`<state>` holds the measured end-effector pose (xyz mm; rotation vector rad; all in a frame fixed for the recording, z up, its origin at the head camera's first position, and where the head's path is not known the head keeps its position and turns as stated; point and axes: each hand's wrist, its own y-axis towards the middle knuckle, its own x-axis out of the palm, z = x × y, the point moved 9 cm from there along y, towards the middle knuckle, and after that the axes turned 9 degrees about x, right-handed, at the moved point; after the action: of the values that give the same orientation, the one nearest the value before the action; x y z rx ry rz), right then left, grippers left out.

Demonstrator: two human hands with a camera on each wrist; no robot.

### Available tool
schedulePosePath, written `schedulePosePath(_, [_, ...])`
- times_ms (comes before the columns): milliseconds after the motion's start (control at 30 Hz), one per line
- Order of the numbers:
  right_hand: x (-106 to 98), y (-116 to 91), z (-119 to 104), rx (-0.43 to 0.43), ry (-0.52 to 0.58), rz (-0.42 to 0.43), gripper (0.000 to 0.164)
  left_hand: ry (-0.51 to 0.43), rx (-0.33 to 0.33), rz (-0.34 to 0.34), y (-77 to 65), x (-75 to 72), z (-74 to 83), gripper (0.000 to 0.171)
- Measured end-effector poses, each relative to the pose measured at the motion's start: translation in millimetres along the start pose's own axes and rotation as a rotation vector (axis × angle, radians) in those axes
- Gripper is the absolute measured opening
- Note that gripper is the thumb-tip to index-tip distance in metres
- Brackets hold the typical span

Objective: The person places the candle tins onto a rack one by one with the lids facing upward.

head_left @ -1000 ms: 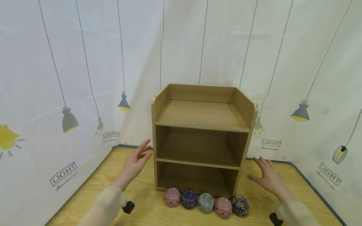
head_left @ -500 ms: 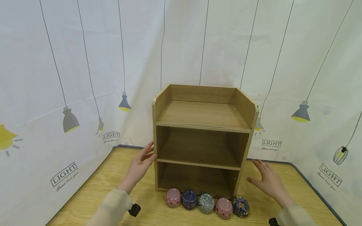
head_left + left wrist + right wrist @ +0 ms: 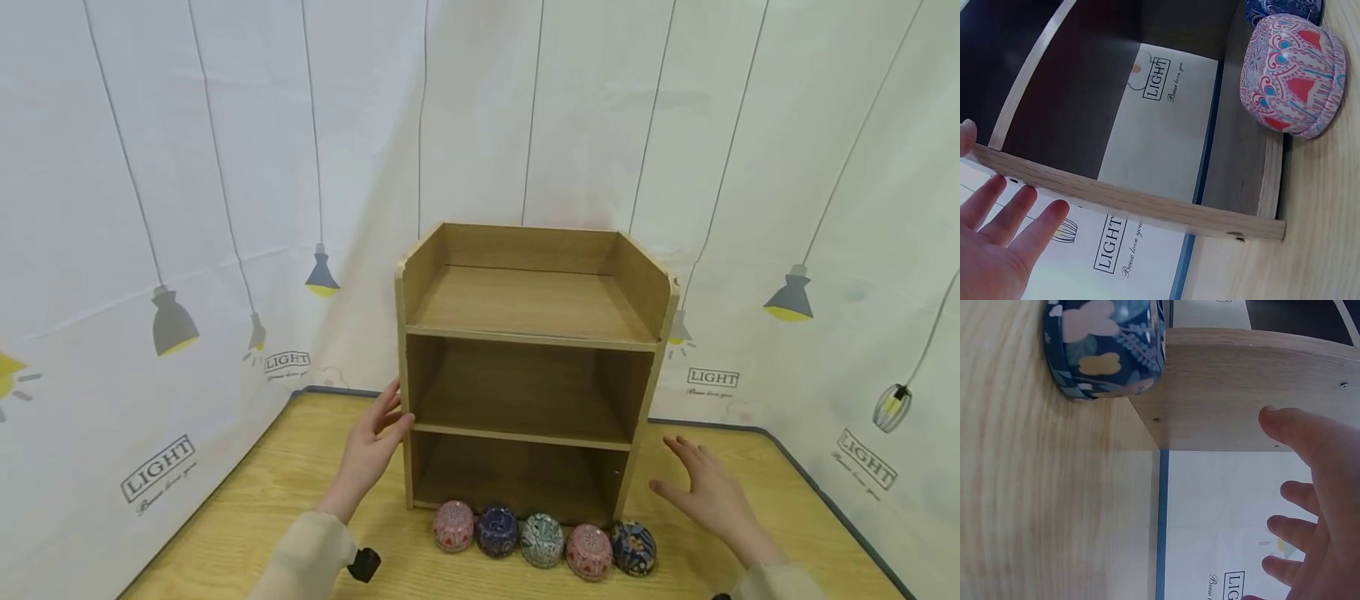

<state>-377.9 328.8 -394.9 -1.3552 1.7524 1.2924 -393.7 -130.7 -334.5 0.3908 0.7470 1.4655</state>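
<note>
A wooden shelf unit (image 3: 525, 342) with an open top tray and two compartments below stands on the table. At its left panel, my left hand (image 3: 372, 437) touches the side with extended fingers, the thumb at the front edge; the left wrist view shows the fingers (image 3: 1013, 215) along the outer face. My right hand (image 3: 708, 492) hovers beside the right panel, fingers spread, apart from it and holding nothing. Before the shelf's base runs a row of round patterned tins: pink (image 3: 453, 526), dark blue (image 3: 497, 532), green-white (image 3: 542, 540), another pink (image 3: 589, 552) and navy floral (image 3: 633, 548).
The light wood table (image 3: 285, 500) has a dark blue border at the back and right. White cloth walls (image 3: 360, 125) printed with hanging lamps and LIGHT labels surround it. The tins sit close against the shelf's front bottom edge.
My left hand has moved right and come into contact with the shelf's left panel. The right hand has lowered slightly. The tins and shelf look unmoved apart from a small view shift.
</note>
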Motion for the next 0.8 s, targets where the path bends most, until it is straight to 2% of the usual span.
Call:
schedulePosePath(233, [4,-9,-4,0.004,0.050,-0.017,0.075,0.004,0.000,0.028,-0.8,0.5,-1.8,0.059])
schedulePosePath(400, [9,-14,-7,0.018,0.080,-0.050,0.071,0.046,0.055,0.047,-1.1,0.8,3.2,0.058])
schedulePosePath(600, [11,-18,-17,-0.001,0.146,-0.083,0.065,0.053,0.109,0.060,-1.2,-0.1,6.9,0.058])
schedulePosePath(800, [16,-20,-21,0.000,0.207,-0.139,0.060,0.051,0.089,0.045,-0.9,-0.4,5.9,0.059])
